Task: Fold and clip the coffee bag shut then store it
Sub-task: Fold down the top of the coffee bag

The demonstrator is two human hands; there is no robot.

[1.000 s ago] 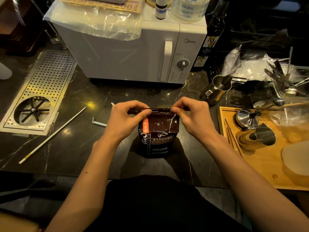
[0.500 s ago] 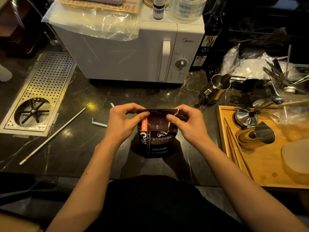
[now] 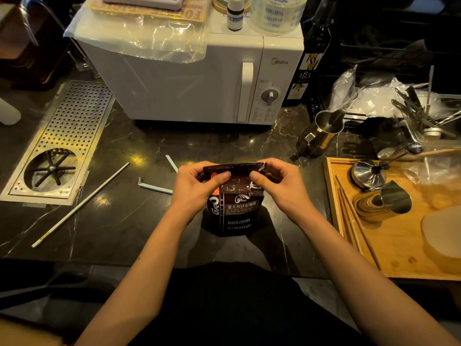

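- Dark marble counter (image 3: 129,221) surrounds your coffee bag (image 3: 234,208), which stands upright before the microwave (image 3: 189,81).
- Your left hand (image 3: 197,188) and right hand (image 3: 279,186) pinch its folded top; the fold's back seems hidden.
- Glossy brown, white lettering.

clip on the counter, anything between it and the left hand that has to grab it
Nothing visible. The pale clip lies open on bare dark counter just left of the left hand, which, like the right hand, is pinching the coffee bag top. The long white stick lies farther left, out of the path.
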